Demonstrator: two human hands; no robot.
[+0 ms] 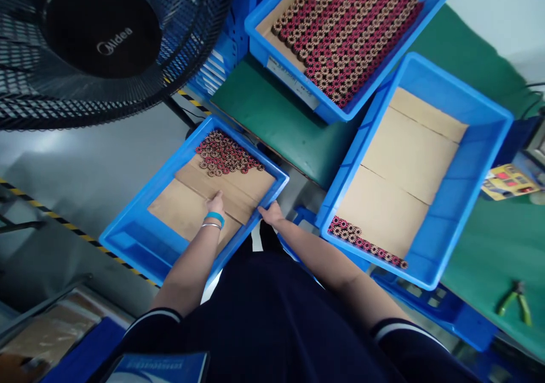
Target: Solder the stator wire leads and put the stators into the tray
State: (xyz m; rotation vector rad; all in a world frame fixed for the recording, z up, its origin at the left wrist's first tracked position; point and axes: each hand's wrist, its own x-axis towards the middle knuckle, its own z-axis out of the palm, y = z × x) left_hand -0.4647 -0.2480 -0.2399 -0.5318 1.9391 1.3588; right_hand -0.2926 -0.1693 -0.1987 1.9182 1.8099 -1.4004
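My left hand [216,204], with a teal band and a bracelet at the wrist, is inside the low blue bin [157,208]. It rests at a seam of the cardboard liner [251,187]; its fingers are curled, and what they hold, if anything, is hidden. At the bin's near right corner, my right hand [272,214] grips the rim. A loose heap of small round slotted parts [225,153], red and copper-coloured, lies at the bin's far end, beyond my left hand.
A blue bin [298,91] packed with rows of similar parts stands on the green table [281,127]. Beside it, another cardboard-lined bin [472,93] holds a short row of parts [361,240]. Green-handled pliers [516,301] lie at right. A black fan [106,31] stands upper left.
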